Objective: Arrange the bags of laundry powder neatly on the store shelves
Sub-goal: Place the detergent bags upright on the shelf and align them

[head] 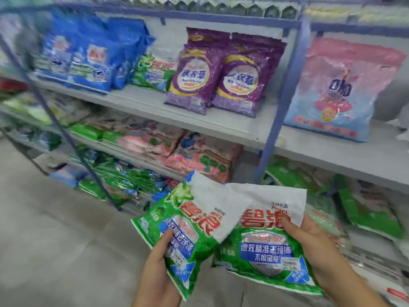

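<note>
With each hand's grip closed round a green bag, left hand (pixel 158 260) and right hand (pixel 314 238) should stand both upright beside the matching green bag (pixel 152 72) on the shelf (pixel 137 100).

Held green bags (pixel 263 247) glossy crinkled plastic; shelf frame (pixel 281 103) painted metal; floor (pixel 55 229) matt.

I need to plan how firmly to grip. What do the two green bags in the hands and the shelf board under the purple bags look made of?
Green bags: thin glossy plastic film, seemingly; they crinkle and glint. Shelf board: matte grey, flat, probably painted metal, though laminated board is possible.
</note>
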